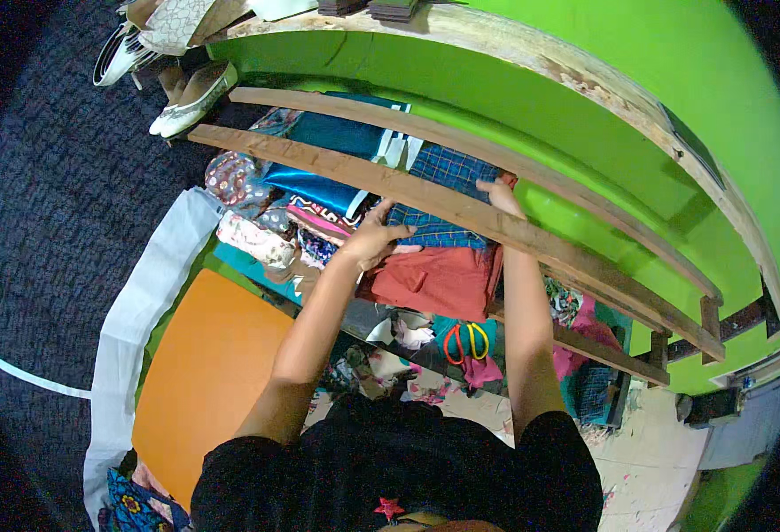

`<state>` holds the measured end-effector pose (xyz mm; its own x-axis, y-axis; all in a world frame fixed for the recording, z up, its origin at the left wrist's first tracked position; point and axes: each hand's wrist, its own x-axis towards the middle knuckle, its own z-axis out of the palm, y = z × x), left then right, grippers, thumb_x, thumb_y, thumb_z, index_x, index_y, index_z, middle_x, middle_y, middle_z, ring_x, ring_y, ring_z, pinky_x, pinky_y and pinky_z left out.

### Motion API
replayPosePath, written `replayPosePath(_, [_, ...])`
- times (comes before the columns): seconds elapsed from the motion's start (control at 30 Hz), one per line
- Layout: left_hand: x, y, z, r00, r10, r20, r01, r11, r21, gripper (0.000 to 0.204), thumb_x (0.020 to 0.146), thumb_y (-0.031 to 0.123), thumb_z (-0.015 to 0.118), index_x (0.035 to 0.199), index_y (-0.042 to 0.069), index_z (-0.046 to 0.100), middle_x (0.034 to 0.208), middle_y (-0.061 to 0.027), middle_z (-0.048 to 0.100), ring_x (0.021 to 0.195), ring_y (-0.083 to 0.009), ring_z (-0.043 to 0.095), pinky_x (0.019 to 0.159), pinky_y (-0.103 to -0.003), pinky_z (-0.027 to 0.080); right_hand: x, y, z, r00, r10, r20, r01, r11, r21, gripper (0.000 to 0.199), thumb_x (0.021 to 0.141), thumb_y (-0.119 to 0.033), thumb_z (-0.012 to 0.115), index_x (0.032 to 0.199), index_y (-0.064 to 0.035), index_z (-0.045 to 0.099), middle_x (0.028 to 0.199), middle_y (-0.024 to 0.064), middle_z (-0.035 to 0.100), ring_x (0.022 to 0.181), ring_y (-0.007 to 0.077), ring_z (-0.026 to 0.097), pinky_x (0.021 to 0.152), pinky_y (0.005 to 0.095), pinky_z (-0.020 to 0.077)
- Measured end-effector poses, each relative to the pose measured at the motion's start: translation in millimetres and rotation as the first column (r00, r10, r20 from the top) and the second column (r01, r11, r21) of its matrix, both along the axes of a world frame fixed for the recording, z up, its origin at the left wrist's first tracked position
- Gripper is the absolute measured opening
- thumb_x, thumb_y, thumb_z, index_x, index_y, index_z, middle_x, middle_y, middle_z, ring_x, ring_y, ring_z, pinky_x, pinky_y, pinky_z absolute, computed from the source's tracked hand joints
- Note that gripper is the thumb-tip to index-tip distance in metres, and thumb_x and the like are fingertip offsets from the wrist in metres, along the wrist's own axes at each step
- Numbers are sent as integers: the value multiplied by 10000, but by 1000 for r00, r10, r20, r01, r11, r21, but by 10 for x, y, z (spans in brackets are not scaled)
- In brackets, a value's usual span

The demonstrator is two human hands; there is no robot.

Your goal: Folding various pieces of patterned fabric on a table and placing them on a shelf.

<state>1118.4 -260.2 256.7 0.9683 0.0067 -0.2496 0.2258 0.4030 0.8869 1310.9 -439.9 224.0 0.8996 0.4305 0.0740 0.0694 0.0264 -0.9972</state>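
Note:
A folded blue plaid cloth (439, 232) lies on top of a folded rust-red cloth (434, 279) on a shelf. My left hand (374, 241) rests at the left edge of both, fingers spread, thumb on the plaid. My right hand (503, 197) reaches between two wooden slats to the far right corner of the plaid cloth. Its visible fingers are stretched out and touch the cloth; the rest are hidden. One wooden slat (319, 164) crosses above the plaid cloth and covers its middle.
Left of the stack lie folded fabrics, among them a shiny blue one (315, 188) and a floral roll (255, 239). A second slat (576, 186) runs behind. Pale shoes (197, 99) sit at the slats' left end. An orange panel (208, 381) stands lower left.

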Motion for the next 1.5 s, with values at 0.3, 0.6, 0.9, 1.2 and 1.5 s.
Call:
replayPosePath(0.3, [235, -142, -354, 975, 67, 210, -69, 998, 5, 432, 715, -65, 553, 1114, 38, 426, 1014, -67, 490, 846, -162, 547, 674, -278, 513, 3, -185, -72, 986, -129, 111, 113, 984, 141, 564, 735, -164, 605, 1219, -3, 363, 1221, 91, 403, 1104, 192, 393, 950, 313, 264])
replayPosePath(0.6, [122, -245, -327, 930, 202, 306, -264, 949, 175, 414, 686, -52, 600, 1073, -24, 457, 858, -73, 558, 685, -125, 565, 568, -224, 494, -1075, -413, 198, 960, -97, -262, 138, 980, 142, 518, 847, -138, 458, 1302, -98, 216, 1206, 85, 398, 1085, 178, 403, 862, 304, 388])
replayPosePath(0.9, [-93, -350, -273, 751, 296, 590, -572, 737, 359, 427, 718, 20, 601, 1061, -31, 352, 828, -122, 560, 610, -140, 552, 529, -237, 455, -1151, -433, -27, 981, -2, -194, 69, 938, 341, 581, 764, -38, 566, 1250, -153, 270, 1090, 42, 475, 930, 144, 494, 619, 308, 473])
replayPosePath(1.2, [-546, -709, -466, 802, -5, 598, -441, 669, 598, 636, 714, 277, 600, 1198, 8, 287, 832, -86, 617, 939, -240, 495, 847, -379, 275, -1104, -489, -46, 972, 4, -235, 56, 967, 248, 436, 788, -123, 561, 1183, -99, 379, 1057, 42, 503, 958, 152, 486, 658, 326, 476])
replayPosePath(1.5, [-464, -589, -206, 633, -300, 714, -736, 52, 675, 334, 711, 196, 571, 1042, 158, 537, 1086, -68, 491, 1032, -285, 400, 865, -430, 286, -1251, -489, 165, 445, 123, 887, 638, 651, -411, 357, 687, -205, 612, 1003, -63, 530, 957, 116, 520, 893, 286, 484, 766, 392, 399])
